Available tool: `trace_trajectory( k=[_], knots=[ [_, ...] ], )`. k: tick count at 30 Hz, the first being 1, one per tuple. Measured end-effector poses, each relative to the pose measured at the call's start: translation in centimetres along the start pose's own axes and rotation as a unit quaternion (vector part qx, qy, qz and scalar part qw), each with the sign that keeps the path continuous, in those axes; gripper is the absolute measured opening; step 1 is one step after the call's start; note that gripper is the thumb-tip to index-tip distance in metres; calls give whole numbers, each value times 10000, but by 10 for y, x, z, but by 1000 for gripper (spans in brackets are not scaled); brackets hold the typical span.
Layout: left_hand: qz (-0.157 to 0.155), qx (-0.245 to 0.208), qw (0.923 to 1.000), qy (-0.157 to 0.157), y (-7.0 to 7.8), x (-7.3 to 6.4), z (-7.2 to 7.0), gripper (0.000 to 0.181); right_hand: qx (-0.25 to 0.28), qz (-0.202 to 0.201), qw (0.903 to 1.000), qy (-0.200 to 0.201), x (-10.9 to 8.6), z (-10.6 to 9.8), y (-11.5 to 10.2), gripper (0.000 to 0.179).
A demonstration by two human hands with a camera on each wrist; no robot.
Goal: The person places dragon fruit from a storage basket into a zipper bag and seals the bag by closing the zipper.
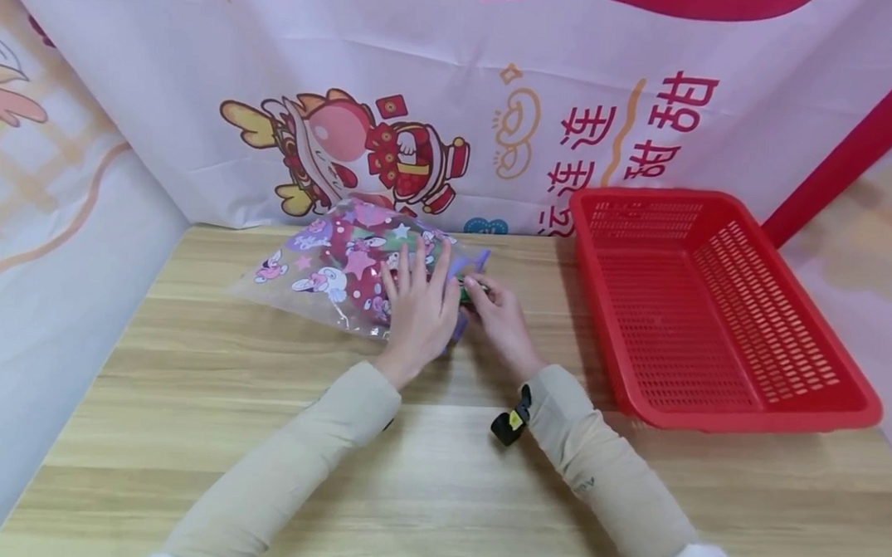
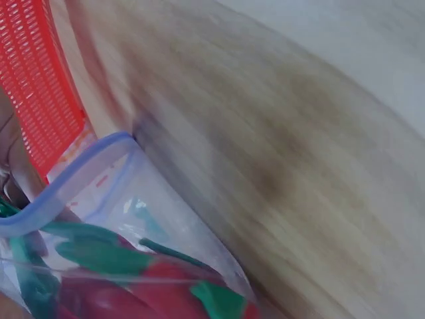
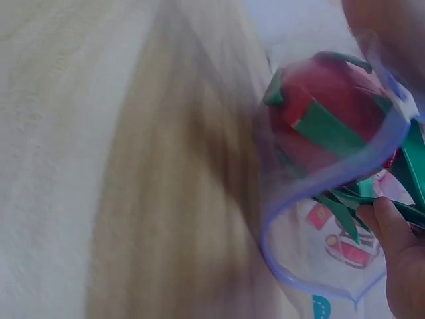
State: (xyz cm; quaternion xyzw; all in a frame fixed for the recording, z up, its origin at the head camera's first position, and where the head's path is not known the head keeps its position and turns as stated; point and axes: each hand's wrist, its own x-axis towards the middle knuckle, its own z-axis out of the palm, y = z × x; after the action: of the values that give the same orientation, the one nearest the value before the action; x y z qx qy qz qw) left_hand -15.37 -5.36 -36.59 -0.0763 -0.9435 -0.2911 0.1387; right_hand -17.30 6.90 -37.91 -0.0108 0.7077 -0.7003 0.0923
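A clear plastic zip bag (image 1: 319,281) with a purple rim and cartoon prints lies on the wooden table, its mouth facing right. Inside it is a rounded red item (image 3: 325,113) with green ribbon-like strips; its exact kind is unclear. My left hand (image 1: 422,315) rests on top of the bag near the mouth, fingers spread and straight. At the mouth, my right hand (image 1: 506,318) pinches a green strip (image 3: 362,198) between thumb and fingers. In the left wrist view, the purple rim (image 2: 99,147) stands gaping around the red and green contents.
A red plastic basket (image 1: 601,318) with slotted walls stands at the right of the wooden table (image 1: 436,494). Behind the table hangs a white printed cloth (image 1: 426,53); another cloth (image 1: 37,236) covers the left side.
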Motion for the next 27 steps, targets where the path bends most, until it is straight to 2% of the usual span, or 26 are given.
trace_trajectory(
  k=[7,10,17,19,23,27],
  knots=[
    [-13,-60,10000,22,-5,-2,3,54,-68,-165,9998,-113,2,14,13,29],
    [16,-53,10000,8,-7,-2,1,53,-13,-59,9999,-158,4,14,14,29],
    [53,158,9998,-142,-12,-2,-5,59,615,200,9962,587,6,12,13,28],
    [15,191,9995,-253,-14,-3,-8,64,734,230,9948,664,6,10,13,27],
    [-96,336,9984,-451,-18,-4,-13,71,613,344,9959,573,6,6,12,29],
    [-248,369,9978,-489,-23,-5,-17,71,512,434,9970,391,6,3,12,33]
  ],
)
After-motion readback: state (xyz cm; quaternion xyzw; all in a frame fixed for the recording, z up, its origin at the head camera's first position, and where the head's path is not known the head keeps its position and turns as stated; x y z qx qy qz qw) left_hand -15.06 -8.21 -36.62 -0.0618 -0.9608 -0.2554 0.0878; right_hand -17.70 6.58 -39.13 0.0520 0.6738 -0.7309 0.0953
